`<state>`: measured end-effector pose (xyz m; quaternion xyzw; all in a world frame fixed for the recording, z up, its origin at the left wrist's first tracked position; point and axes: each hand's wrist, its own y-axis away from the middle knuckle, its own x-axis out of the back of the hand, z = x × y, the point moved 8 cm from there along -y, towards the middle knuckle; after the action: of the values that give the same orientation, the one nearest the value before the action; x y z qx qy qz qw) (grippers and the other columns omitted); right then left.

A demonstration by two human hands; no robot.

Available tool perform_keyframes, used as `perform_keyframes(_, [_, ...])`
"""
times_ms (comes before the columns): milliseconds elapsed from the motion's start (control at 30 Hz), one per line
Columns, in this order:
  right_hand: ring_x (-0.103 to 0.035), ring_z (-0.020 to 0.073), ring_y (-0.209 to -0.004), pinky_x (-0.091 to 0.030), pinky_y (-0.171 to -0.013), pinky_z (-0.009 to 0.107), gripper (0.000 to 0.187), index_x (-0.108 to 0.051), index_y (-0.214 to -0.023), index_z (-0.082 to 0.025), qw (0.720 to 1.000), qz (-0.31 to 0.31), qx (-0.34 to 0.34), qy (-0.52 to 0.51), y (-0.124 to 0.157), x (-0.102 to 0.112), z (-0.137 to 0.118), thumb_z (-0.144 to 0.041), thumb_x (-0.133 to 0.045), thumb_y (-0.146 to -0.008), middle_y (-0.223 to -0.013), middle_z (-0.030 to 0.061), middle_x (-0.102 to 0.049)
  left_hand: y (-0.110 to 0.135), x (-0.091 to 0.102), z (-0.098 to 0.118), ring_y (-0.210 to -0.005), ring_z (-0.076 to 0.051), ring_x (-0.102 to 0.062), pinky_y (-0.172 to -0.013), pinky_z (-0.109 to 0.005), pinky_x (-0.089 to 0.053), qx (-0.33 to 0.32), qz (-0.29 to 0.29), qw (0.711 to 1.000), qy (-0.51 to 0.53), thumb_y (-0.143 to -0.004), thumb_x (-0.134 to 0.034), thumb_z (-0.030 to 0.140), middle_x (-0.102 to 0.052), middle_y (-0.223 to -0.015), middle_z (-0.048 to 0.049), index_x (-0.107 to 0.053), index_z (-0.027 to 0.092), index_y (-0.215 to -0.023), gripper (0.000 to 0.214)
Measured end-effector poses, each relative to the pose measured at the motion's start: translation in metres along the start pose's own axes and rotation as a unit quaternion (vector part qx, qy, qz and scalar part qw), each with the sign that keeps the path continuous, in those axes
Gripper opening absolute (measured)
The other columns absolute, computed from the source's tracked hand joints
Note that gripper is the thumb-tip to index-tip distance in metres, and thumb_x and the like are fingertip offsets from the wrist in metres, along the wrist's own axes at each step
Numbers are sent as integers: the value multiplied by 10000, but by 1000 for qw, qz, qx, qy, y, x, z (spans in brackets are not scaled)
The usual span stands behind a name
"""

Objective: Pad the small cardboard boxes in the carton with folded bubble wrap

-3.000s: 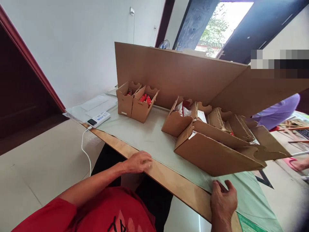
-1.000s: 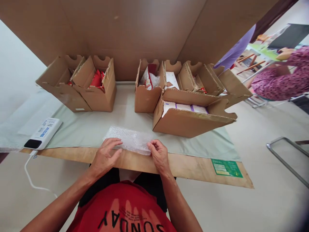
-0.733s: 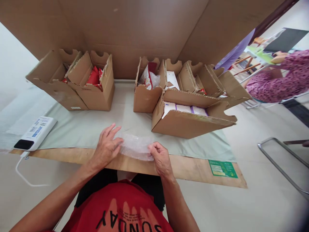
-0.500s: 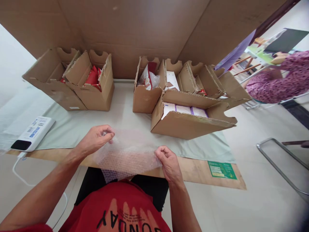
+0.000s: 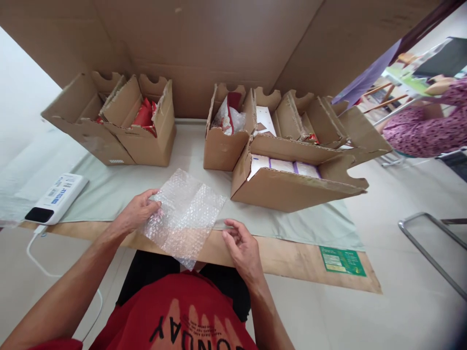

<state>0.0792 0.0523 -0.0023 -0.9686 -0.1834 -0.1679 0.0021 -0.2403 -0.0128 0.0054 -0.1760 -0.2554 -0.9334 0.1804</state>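
A clear piece of bubble wrap (image 5: 188,209) lies slanted over the table's front edge, its lower corner hanging down toward my lap. My left hand (image 5: 140,210) pinches it at its left side, thumb against fingers. To the right of the sheet, and apart from it, is my right hand (image 5: 241,245), its fingers loosely curled with a gap between thumb and forefinger and nothing in them. Beyond the sheet to the right stands a long cardboard box (image 5: 292,194) holding white packs with purple edges (image 5: 280,166).
Cardboard bins (image 5: 146,146) with red packets (image 5: 145,114) stand back left; several more bins (image 5: 226,150) stand back right. A white power bank (image 5: 56,199) with a cable lies left. A tall cardboard panel (image 5: 219,48) backs the table. Another person (image 5: 426,121) sits far right.
My right hand has let go of the bubble wrap and opened a little. The sheet, stretched between both hands before, has turned and now hangs from my left hand alone.
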Motion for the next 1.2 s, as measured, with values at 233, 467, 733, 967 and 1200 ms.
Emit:
perform_keyframes(233, [-642, 266, -1134, -506, -1009, 422, 201, -696, -1124, -239, 965, -50, 194, 171, -23, -32, -52, -261, -562, -975, -1222, 93, -707, -29, 5, 24, -608, -178, -589, -595, -265, -406, -136, -40, 966, -215, -811, -536, 461, -646, -676, 18, -707, 208, -1192, 489])
perform_keyframes(467, [-548, 358, -1233, -450, -972, 504, 255, -685, -1144, -155, 880, -31, 183, 438, -71, -60, -47, -96, -589, -915, -1299, 182, -657, -65, -18, 77, -686, -214, -651, -632, -277, -409, -249, -95, 855, -444, -820, -535, 226, -697, -705, -17, -757, 253, -968, 268])
perform_keyframes(733, [-626, 271, -1037, -442, -903, 419, 120, -685, -1026, -201, 882, -35, 218, 416, 4, -31, -48, -187, -580, -968, -1113, 100, -713, -50, -46, 91, -1287, -356, -550, -1070, -514, -415, -347, 11, 820, -456, -873, -586, 165, -629, -1341, -206, -602, 155, -1325, 452])
perform_keyframes(967, [-565, 291, -1292, -457, -1052, 459, 324, -664, -1258, -163, 892, -35, 260, 367, -51, -60, -64, -179, -503, -978, -1386, 156, -637, 7, -64, 61, -1495, -306, -375, -1202, -496, -341, -490, 103, 759, -417, -981, -426, 139, -482, -1553, -201, -508, 110, -1438, 466])
perform_keyframes(1200, [-322, 314, -1521, -268, -1229, 522, 573, -462, -1521, -114, 849, -150, 234, 450, -83, -112, -35, -341, -558, -1005, -1621, 173, -385, -23, -52, 6, -1548, -352, -273, -1249, -542, -224, -332, 58, 797, -502, -1013, -430, 490, -315, -1648, -226, -399, 64, -1539, 677])
